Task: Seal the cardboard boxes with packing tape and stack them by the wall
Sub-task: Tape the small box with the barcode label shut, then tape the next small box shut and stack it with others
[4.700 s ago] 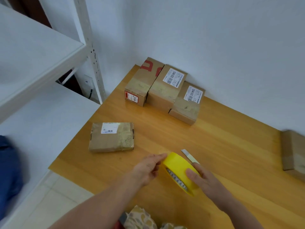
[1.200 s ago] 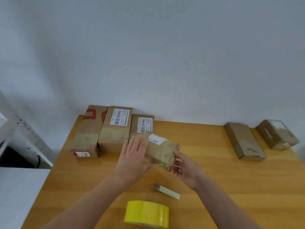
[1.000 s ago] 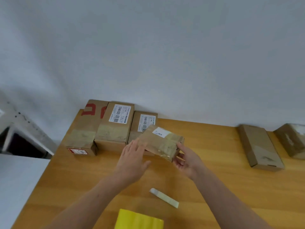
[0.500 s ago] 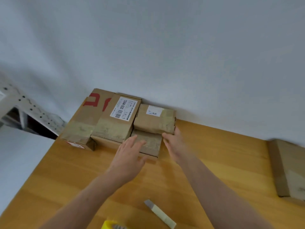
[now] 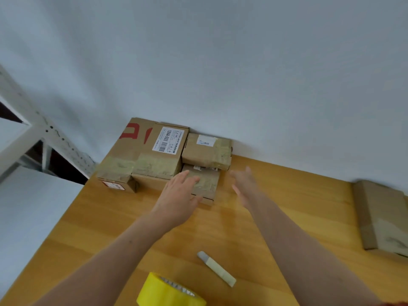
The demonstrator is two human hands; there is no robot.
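A small taped box (image 5: 206,151) sits atop a lower box (image 5: 207,184) at the wall, just beyond both hands. The left hand (image 5: 177,196) lies flat, fingers on the lower box. The right hand (image 5: 244,185) hovers beside it, open and empty. The cardboard looks light and stiff, its tape slick, so it is best gripped by opposite side walls.

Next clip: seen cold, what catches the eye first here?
A cluster of taped brown cardboard boxes sits against the white wall at the wooden table's far left corner, a small labelled box stacked on its right end. The left hand is open over the lower box, the right hand open beside it. A bright yellow packing tape roll lies at the near edge.
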